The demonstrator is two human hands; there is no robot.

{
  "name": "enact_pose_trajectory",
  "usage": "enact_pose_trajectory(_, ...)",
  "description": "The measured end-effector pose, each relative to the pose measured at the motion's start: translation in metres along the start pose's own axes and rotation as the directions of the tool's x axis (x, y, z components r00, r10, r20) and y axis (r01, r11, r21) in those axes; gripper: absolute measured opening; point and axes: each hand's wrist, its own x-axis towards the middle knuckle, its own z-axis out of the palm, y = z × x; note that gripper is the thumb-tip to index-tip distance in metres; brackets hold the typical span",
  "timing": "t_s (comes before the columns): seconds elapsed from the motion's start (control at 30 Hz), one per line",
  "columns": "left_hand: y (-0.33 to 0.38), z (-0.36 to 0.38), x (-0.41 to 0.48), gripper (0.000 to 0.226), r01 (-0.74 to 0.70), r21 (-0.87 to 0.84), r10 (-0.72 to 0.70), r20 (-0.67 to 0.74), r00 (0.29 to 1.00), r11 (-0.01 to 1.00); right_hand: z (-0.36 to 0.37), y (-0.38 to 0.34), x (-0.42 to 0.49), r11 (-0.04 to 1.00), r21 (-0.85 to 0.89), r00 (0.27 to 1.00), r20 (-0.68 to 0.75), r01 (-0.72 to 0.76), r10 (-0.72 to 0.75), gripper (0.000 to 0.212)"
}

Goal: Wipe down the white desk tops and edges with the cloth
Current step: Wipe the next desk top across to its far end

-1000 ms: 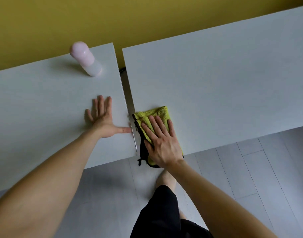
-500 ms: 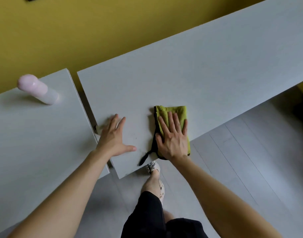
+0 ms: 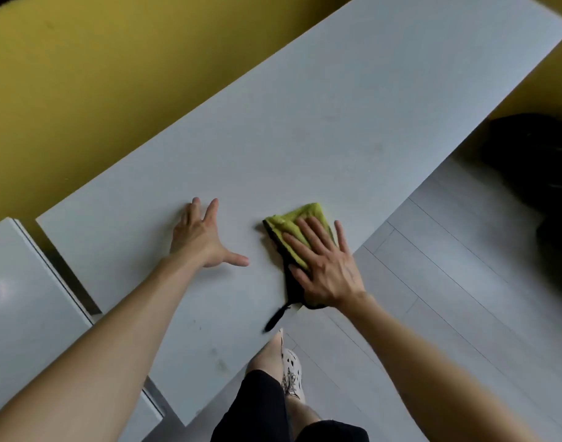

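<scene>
I am pressing my right hand flat on the yellow-green cloth, fingers straight and slightly spread. The cloth is lying folded on the long white desk, right at its near edge, with a dark strap trailing from it. My left hand is resting open on the bare desktop near the cloth, fingers fanned, holding nothing. A second desk is standing to the left, a narrow gap between them.

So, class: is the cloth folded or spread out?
Folded. The cloth is a compact pad under the right hand, with stacked yellow-green and black layers showing along one side.
</scene>
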Motion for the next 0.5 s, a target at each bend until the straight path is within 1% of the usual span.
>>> enact_pose_trajectory(0.07,0.008,-0.006,0.017,0.169,0.023,0.052,-0.021,-0.038,0.999,0.998,-0.01,0.06,0.02,0.985,-0.039,0.986,0.0,-0.166,0.166,0.074)
enact_pose_trajectory(0.13,0.01,-0.011,0.031,0.171,0.049,0.073,-0.042,-0.085,0.996,0.996,-0.017,0.102,0.047,0.955,-0.026,0.955,0.019,-0.297,0.298,0.078)
enact_pose_trajectory(0.2,0.006,-0.015,0.041,0.171,0.074,0.066,-0.067,-0.106,0.992,0.995,-0.019,0.113,0.073,0.936,0.006,0.935,0.033,-0.353,0.352,0.081)
enact_pose_trajectory(0.27,0.002,-0.017,0.05,0.172,0.091,0.066,-0.083,-0.115,0.99,0.994,-0.019,0.097,0.089,0.938,0.0,0.937,0.021,-0.348,0.347,0.08)
enact_pose_trajectory(0.3,0.001,-0.017,0.054,0.173,0.094,0.074,-0.085,-0.114,0.99,0.993,-0.018,0.083,0.09,0.952,-0.002,0.952,0.018,-0.307,0.307,0.079)
enact_pose_trajectory(0.33,0.002,-0.017,0.057,0.173,0.098,0.088,-0.087,-0.114,0.99,0.991,-0.017,0.065,0.086,0.974,0.005,0.974,0.021,-0.225,0.225,0.078)
enact_pose_trajectory(0.37,0.003,-0.017,0.059,0.173,0.104,0.109,-0.092,-0.111,0.99,0.989,-0.016,0.045,0.079,0.994,0.022,0.994,0.031,-0.103,0.103,0.077)
enact_pose_trajectory(0.4,0.005,-0.017,0.061,0.172,0.108,0.134,-0.094,-0.103,0.99,0.985,-0.014,0.025,0.073,0.999,0.044,0.998,0.062,0.026,-0.029,0.076)
enact_pose_trajectory(0.43,0.007,-0.018,0.063,0.172,0.104,0.158,-0.09,-0.095,0.991,0.982,-0.012,0.01,0.068,0.988,0.068,0.985,0.094,0.137,-0.143,0.074)
enact_pose_trajectory(0.5,0.01,-0.019,0.064,0.174,0.103,0.187,-0.087,-0.095,0.992,0.977,-0.009,-0.003,0.065,0.962,0.098,0.954,0.137,0.256,-0.268,0.07)
